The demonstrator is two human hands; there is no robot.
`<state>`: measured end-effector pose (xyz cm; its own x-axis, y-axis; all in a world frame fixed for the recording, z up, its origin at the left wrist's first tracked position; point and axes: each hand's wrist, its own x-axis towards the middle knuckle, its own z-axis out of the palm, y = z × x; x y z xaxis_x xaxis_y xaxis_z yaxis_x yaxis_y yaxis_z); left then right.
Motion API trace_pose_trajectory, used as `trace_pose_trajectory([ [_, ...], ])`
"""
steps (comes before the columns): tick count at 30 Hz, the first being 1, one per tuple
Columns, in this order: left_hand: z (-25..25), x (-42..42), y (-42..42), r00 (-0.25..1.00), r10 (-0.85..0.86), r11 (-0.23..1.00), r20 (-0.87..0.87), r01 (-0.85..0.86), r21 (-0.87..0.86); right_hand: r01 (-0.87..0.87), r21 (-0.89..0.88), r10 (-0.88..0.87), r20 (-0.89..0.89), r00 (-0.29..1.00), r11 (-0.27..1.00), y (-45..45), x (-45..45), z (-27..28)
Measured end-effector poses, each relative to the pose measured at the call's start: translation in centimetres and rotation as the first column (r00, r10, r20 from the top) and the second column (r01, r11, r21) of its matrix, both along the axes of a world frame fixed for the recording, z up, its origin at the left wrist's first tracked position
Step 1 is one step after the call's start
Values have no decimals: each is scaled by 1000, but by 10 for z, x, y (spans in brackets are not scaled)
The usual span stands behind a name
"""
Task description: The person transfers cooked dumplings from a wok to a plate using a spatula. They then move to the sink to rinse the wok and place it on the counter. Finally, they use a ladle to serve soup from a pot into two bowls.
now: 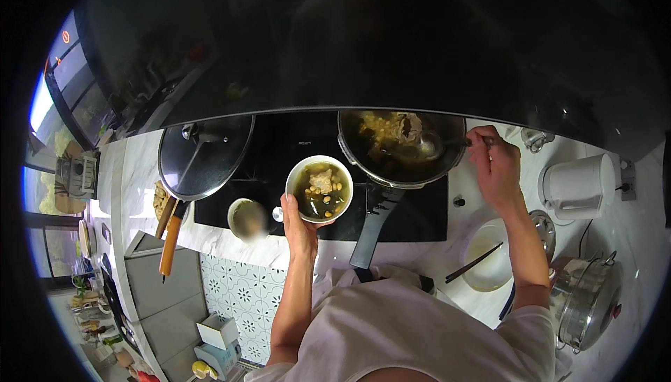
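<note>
My left hand grips a white bowl from below and the left side, above the front of the black cooktop. Soup with beans and a chunk of meat fills much of it. To the right, my right hand is closed on the dark handle of a ladle. The ladle's bowl dips into broth with beans and a large piece of meat, inside a metal pot. That pot's long grey handle points towards me. The range hood cuts off the pot's far side.
A dark range hood overhangs the cooktop. A glass-lidded pan with an orange handle stands left, near a second bowl. On the right are a white kettle, a large bowl with chopsticks and a steel steamer pot.
</note>
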<state>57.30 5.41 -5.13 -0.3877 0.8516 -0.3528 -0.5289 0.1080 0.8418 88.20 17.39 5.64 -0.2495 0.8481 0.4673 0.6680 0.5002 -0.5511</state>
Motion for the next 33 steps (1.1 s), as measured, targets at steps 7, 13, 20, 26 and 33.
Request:
trace_pose_trajectory([
  [7, -2, 1, -2, 1000, 7, 1000, 25, -7, -12, 19, -332, -151, -375, 915, 943, 6, -2, -13],
  [13, -1, 4, -4, 1000, 20, 1000, 14, -20, -8, -15, -356, -213, -590, 779, 934, 9, 8, -13],
  [20, 11, 12, 1, 1000, -13, 1000, -17, 14, 28, -7, -285, -189, -655, 731, 958, 3, 19, 21],
  [26, 13, 15, 0, 1000, -4, 999, -18, 5, 38, -115, -200, -66, -718, 693, 973, -9, -1, 59],
  [33, 19, 14, -1, 1000, -6, 999, -9, 6, 48, -274, -174, 97, -653, 751, 946, -42, -52, 69],
])
